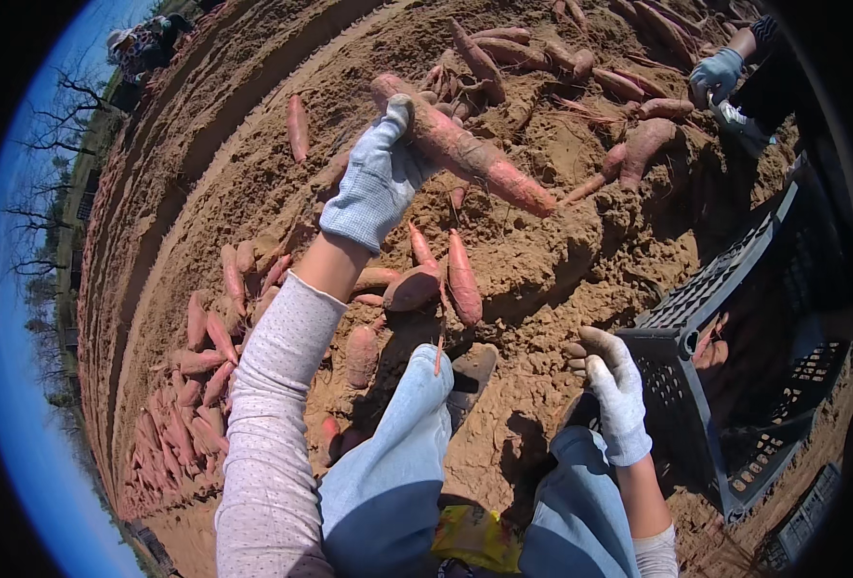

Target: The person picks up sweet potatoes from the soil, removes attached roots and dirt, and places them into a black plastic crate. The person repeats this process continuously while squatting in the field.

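My left hand, in a pale knit work glove, grips a long thick sweet potato with soil on its skin. It is held up over the dug earth, slanting down to the right. My right hand, gloved in white with dirt-stained fingers, holds nothing; its fingers are apart and partly curled. Just beside it stands a black plastic crate with slatted walls. Inside the crate some sweet potatoes show, mostly in shadow. Below my left hand, a pointed sweet potato lies near a stubbier one.
A heap of sweet potatoes runs along the left. More roots lie at the top. A co-worker's gloved hand is at upper right, and another person is far left. A yellow bag sits between my knees.
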`<state>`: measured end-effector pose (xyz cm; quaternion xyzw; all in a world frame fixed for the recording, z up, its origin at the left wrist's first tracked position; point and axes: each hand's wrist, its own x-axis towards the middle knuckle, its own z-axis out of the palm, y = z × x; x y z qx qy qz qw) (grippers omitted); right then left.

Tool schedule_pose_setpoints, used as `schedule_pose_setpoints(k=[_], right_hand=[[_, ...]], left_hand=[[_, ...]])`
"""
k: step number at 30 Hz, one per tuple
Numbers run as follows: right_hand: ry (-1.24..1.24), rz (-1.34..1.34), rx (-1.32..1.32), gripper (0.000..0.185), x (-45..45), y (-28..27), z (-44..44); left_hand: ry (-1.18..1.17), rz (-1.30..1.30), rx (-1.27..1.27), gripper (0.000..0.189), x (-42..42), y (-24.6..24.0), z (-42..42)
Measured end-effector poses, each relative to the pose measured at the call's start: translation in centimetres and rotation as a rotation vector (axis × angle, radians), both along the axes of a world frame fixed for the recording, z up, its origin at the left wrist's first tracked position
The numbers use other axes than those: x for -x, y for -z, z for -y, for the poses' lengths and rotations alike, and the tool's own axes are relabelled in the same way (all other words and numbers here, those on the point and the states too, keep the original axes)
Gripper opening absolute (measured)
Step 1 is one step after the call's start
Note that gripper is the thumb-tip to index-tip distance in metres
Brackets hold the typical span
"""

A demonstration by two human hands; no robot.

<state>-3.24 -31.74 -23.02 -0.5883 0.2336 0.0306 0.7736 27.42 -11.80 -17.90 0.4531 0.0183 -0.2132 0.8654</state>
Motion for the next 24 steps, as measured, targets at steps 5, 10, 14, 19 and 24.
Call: schedule_pose_setpoints(k=[5, 10, 14, 19, 24], right_hand=[[-0.078, 0.416, 1.056, 0.043, -2.1, -4.9, 0.0], [0.000, 0.239, 1.156, 0.042, -3.7, -6.3, 1.3], [-0.161, -0.093, 0.130, 0.043, -3.3, -4.5, 2.8], [-0.066, -0.042, 0.050, 0.035, -2.5, -4.1, 2.3], [-0.054, -0.076, 0.043, 0.031, -2.4, -3.5, 1.7]], left_hand=[[0.128, -0.188, -0.004, 0.037, 5.0, 2.8, 2.7], [0.398, -0.152, -0.013, 0.035, 9.8, 2.8, 6.2], [0.503, -0.009, -0.188, 0.039, 11.9, 1.6, 7.7], [0.527, 0.016, -0.223, 0.041, 12.6, 1.3, 8.1], [0.558, -0.055, -0.166, 0.043, 12.8, 2.8, 7.4]])
